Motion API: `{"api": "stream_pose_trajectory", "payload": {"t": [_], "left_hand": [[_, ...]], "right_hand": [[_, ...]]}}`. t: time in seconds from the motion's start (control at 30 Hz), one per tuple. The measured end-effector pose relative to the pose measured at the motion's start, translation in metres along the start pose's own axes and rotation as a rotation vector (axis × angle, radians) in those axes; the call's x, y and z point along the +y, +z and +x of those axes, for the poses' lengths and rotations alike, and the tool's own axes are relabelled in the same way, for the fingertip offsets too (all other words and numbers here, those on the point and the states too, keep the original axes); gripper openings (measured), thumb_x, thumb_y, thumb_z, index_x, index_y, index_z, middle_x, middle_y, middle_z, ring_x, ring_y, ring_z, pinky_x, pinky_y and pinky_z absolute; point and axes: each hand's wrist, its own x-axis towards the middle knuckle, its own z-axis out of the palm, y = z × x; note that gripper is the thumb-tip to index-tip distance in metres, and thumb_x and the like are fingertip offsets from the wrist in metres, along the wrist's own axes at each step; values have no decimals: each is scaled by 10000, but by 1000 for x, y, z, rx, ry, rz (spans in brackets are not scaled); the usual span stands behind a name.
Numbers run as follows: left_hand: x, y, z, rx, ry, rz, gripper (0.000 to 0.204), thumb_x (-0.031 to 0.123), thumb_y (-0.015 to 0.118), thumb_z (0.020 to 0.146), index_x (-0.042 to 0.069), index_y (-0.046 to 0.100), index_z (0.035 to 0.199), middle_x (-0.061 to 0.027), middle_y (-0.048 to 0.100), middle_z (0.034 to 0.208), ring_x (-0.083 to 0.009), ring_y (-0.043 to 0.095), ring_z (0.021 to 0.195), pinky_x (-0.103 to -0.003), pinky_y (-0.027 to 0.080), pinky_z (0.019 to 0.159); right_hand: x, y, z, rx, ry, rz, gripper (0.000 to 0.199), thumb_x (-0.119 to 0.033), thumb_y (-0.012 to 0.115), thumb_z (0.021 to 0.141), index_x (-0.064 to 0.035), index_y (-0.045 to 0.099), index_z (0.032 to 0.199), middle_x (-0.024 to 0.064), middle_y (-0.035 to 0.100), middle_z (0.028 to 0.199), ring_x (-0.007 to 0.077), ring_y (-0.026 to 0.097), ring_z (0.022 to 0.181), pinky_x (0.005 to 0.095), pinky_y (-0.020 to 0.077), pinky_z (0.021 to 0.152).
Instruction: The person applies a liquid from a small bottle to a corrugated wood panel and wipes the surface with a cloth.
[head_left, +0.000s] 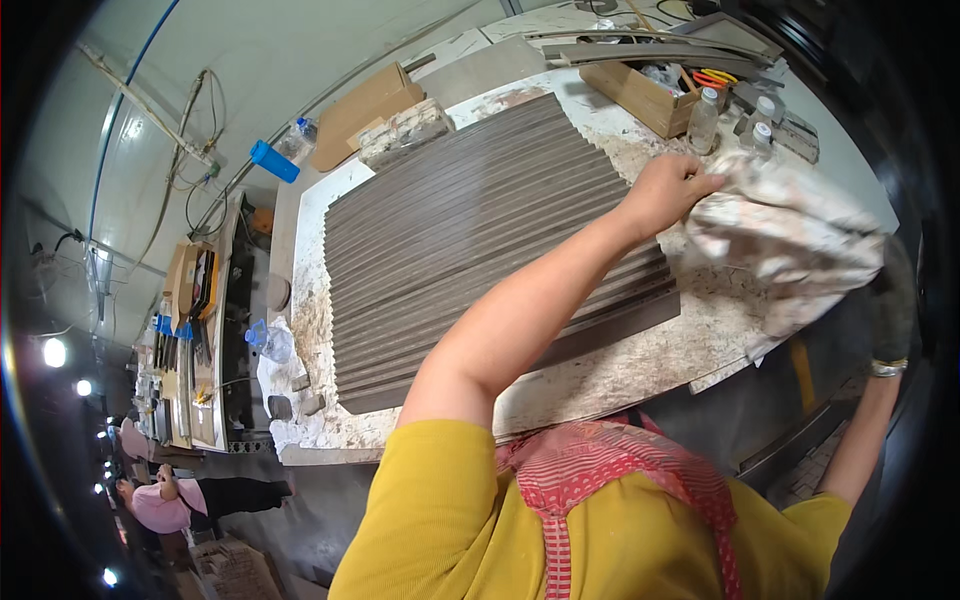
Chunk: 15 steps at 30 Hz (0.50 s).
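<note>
My left hand [668,192] is closed on one edge of a stained white cloth [795,225], which hangs bunched and blurred over the table's right side. At the far right, my right hand [893,305], in a dark glove, grips the cloth's other end. Its fingers are hard to make out against the dark rim. Beneath my left forearm lies a stack of long, thin grey-brown strips [470,230], side by side, with stepped ends. Neither hand touches the strips; the cloth is apart from them.
The strips lie on a smeared white table [600,385]. Along its back are a cardboard box [368,112], a wooden box [638,98], orange-handled scissors [712,77] and clear bottles [704,120]. A blue bottle [274,160] is at the left. Another person in pink [165,503] is farther left.
</note>
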Motion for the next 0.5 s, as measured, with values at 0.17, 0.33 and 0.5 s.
{"api": "stream_pose_trajectory", "payload": {"t": [0.17, 0.33, 0.5], "left_hand": [[-20, -7, -4, -148, 43, 352, 443, 396, 707, 796, 15, 630, 1009, -151, 662, 906, -248, 627, 872, -361, 486, 744], [-12, -6, -15, -276, 130, 192, 731, 430, 703, 792, 64, 411, 1354, -195, 509, 1268, -309, 522, 1128, -383, 422, 966], [-51, 65, -18, -138, 46, -395, 819, 455, 640, 850, 60, 243, 1448, -189, 327, 1431, -293, 320, 1316, -378, 320, 1064]], "right_hand": [[6, -16, 7, 394, -67, 430, 404, -18, 502, 910, 7, 472, 1312, 131, 510, 1316, 184, 498, 1183, 306, 375, 1026], [-4, 32, -1, 0, 342, 1254, 353, -20, 505, 913, 19, 510, 1264, 121, 567, 1228, 174, 531, 1130, 294, 382, 1013], [-125, 31, 36, 109, -110, 967, 523, -33, 619, 852, 41, 421, 1331, 135, 536, 1294, 170, 540, 1133, 299, 421, 984]]}}
